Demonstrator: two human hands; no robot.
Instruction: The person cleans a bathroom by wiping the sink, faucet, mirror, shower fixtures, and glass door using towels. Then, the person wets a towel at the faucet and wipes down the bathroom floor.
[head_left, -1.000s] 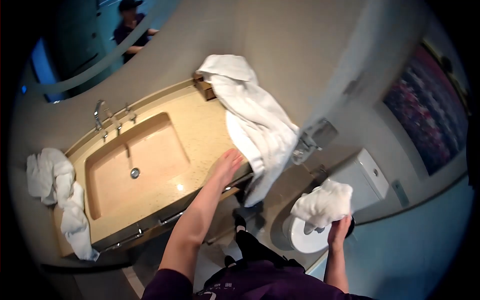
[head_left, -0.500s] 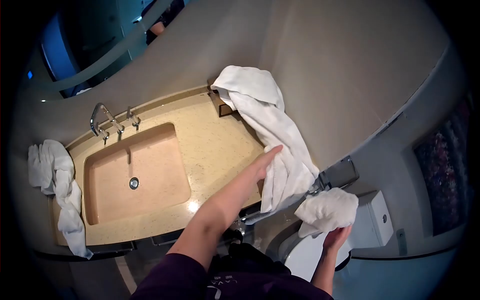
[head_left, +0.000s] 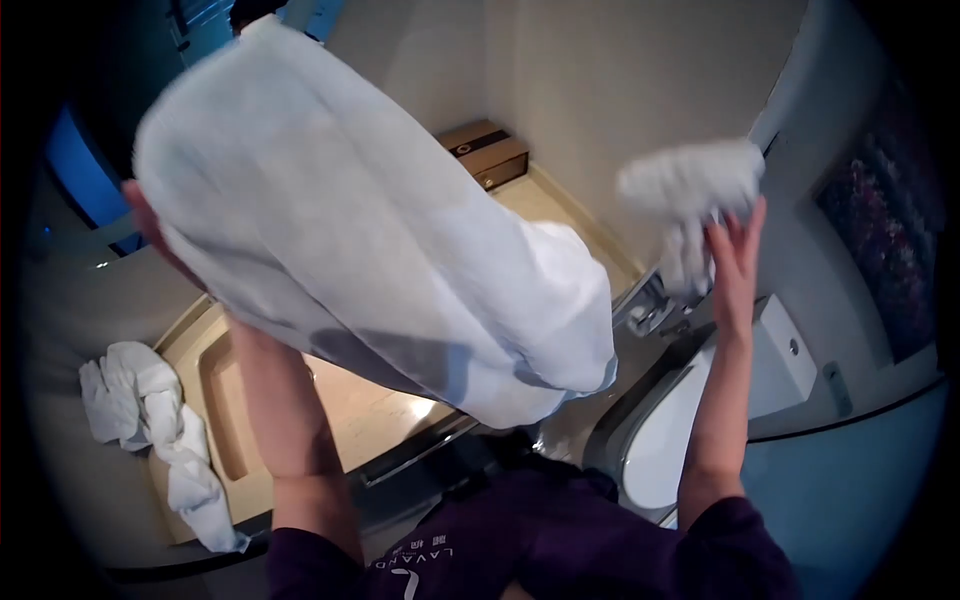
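Note:
A large white towel (head_left: pixel 370 220) is lifted over the counter, spread out and hiding much of the basin. At its left edge my left hand (head_left: pixel 155 230) grips it from behind, with most of the fingers covered by the cloth. Raised on the right, my right hand (head_left: pixel 735 245) is closed on a smaller bunched white towel (head_left: pixel 695 180), which is blurred and hangs down in folds. Another crumpled white towel (head_left: pixel 150 400) drapes over the left end of the counter, apart from both hands.
A brown box (head_left: pixel 485 155) stands at the counter's back corner. The basin (head_left: pixel 225 400) shows partly below the large towel. To the right is a white toilet (head_left: pixel 665 430), with a metal fixture (head_left: pixel 650 315) on the wall near it. A mirror (head_left: pixel 85 180) is at upper left.
The large towel has come up off the counter corner and swung left in my left hand, uncovering the brown box. My right hand has risen with the smaller towel.

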